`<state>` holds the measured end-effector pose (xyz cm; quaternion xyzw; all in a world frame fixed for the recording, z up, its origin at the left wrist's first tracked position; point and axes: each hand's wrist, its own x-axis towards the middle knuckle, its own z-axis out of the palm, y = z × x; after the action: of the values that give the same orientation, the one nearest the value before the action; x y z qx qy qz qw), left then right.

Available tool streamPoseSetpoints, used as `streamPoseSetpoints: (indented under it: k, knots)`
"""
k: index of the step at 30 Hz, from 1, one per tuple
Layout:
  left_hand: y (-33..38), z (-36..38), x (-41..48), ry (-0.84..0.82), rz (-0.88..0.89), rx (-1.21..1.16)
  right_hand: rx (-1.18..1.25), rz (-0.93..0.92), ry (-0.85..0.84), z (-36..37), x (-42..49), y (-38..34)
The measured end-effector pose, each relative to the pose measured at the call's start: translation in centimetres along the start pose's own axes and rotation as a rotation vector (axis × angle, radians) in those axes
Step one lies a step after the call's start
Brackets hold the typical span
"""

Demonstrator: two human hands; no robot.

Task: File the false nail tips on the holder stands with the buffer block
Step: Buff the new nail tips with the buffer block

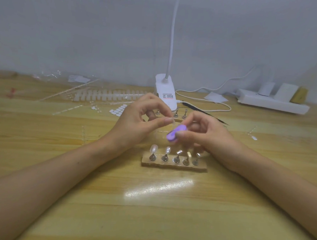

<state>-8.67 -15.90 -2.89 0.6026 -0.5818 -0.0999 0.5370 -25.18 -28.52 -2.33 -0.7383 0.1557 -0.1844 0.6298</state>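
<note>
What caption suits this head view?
Left hand pinches a clear nail tip while right hand holds the purple buffer block beside it, near the holder stands.

Pale yellow-brown wooden tabletop [98, 199], glossy, with a glare patch toward the near edge. At its middle, a tan oblong block base [173, 166] bearing a row of five small metal holder stands [176, 159]. Farther back, a white clip-lamp base [165, 91]; a thin white cable [206, 99] looping rightward toward a long white power strip [272, 103] by the wall. Near the cable, a flat white paper square [216, 97] and slim black tweezers [205, 113]. Left rear: rows of white plastic nail tips [107, 97], small white oval tabs [118, 110], crumpled clear plastic wrap [50, 74].
</note>
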Motion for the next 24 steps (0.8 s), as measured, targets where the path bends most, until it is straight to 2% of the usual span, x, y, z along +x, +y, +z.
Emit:
streamPoseSetpoints:
  k: [1,5,8,9,12,15,16,19,22,24]
  knots:
    - [0.01,0.06,-0.01,-0.015,0.005,0.013,-0.036,-0.008,-0.018,0.15,-0.02,0.09]
    - [0.04,0.15,0.01,-0.003,-0.015,0.016,0.124,-0.035,0.109,0.00,0.12,-0.03]
    - [0.06,0.08,-0.02,-0.015,-0.001,0.027,-0.053,-0.001,-0.001,0.31,-0.06,-0.07]
    - [0.14,0.11,-0.04,-0.033,0.000,0.026,-0.046,-0.006,0.011,0.38,0.00,-0.07]
    - [0.27,0.17,-0.04,-0.034,-0.005,0.012,0.116,-0.018,0.120,0.05,0.10,-0.15]
    - [0.08,0.14,-0.01,-0.020,0.000,0.021,-0.040,0.004,-0.006,0.21,-0.13,-0.12]
    - [0.07,0.14,-0.03,-0.028,-0.001,0.023,-0.050,-0.004,-0.013,0.27,-0.10,-0.05]
    - [0.01,0.16,-0.03,-0.029,-0.006,0.016,0.133,-0.012,0.108,-0.08,0.11,-0.05]
    - [-0.08,0.12,0.01,-0.021,0.000,0.023,-0.003,0.006,-0.006,0.09,0.05,-0.09]
    - [-0.02,0.15,-0.01,-0.045,-0.001,0.026,0.014,-0.007,0.014,0.17,0.14,0.04]
